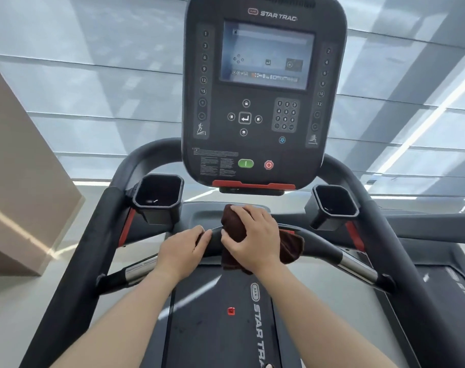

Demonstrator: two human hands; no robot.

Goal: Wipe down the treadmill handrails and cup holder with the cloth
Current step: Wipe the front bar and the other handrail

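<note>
Center frame: right hand (255, 235) is pressing a dark brown cloth (232, 221) onto the curved front bar (319, 243), grip curled shut around the cloth w/ thumb on the near side, cloth ends hanging below the bar & bunching out to the right. Left hand (182, 251) is sitting just left of it, grip wrapped closed over the same bar, fingertips near the cloth. Two black cup holders are flanking the console (263, 88), left holder (158, 195) at mid-left, right holder (335, 201) at mid-right, both apart from the cloth; belt (220, 328) is lying below the forearms.
</note>
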